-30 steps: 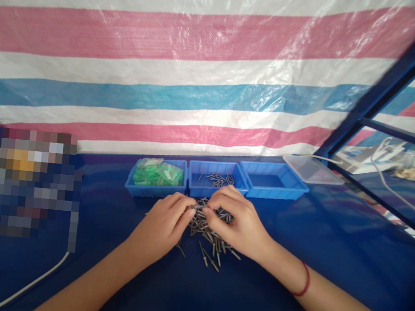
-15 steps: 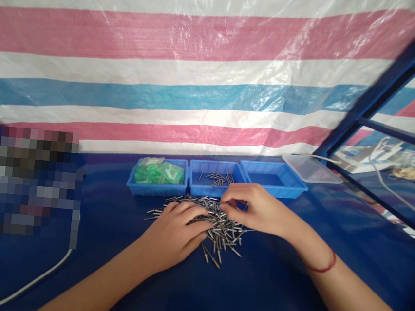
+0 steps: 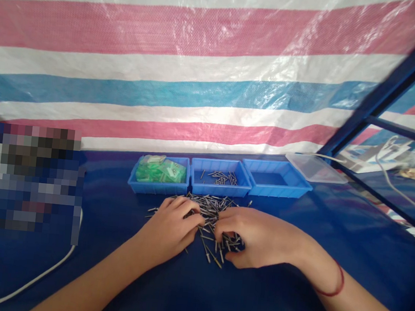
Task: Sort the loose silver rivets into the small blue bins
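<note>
A heap of small metal pins lies on the blue table top, just in front of three blue bins. My left hand rests on the left side of the heap with its fingers curled down onto the pins. My right hand covers the right side, its fingers bent and pinching among the pins. What either hand holds is hidden under the fingers. A red cord circles my right wrist.
The left bin holds green plastic pieces, the middle bin a few pins, the right bin looks bare. A clear lid lies behind it. A white cable runs at the left. A striped tarp hangs behind, and a blue frame post stands right.
My right hand has come back from near the middle bin down onto the right side of the heap. My left hand has stayed on the pins, shifting slightly.
</note>
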`<state>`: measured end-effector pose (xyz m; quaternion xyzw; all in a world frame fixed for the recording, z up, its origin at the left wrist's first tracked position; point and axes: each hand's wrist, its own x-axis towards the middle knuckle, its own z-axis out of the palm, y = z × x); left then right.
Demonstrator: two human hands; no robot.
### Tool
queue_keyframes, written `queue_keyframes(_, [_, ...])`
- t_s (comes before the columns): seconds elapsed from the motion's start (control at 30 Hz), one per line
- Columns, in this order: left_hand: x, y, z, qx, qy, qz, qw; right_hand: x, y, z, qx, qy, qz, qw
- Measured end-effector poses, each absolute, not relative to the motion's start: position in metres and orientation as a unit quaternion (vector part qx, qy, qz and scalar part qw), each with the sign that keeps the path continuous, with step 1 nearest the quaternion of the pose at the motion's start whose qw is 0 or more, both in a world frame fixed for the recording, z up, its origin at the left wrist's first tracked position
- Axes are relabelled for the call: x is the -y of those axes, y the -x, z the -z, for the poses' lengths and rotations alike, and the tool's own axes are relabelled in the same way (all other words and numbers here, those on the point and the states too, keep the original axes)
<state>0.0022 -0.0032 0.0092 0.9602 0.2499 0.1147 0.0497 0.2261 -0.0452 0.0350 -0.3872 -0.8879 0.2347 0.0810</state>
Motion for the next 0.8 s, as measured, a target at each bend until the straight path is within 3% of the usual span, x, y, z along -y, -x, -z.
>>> queue_keyframes(0.8, [0.0076, -0.0069, -0.0048, -0.233, -0.963, -0.124, 0.045, 0.0449, -0.2216, -0.0291, 0.894, 0.392, -0.203, 0.074])
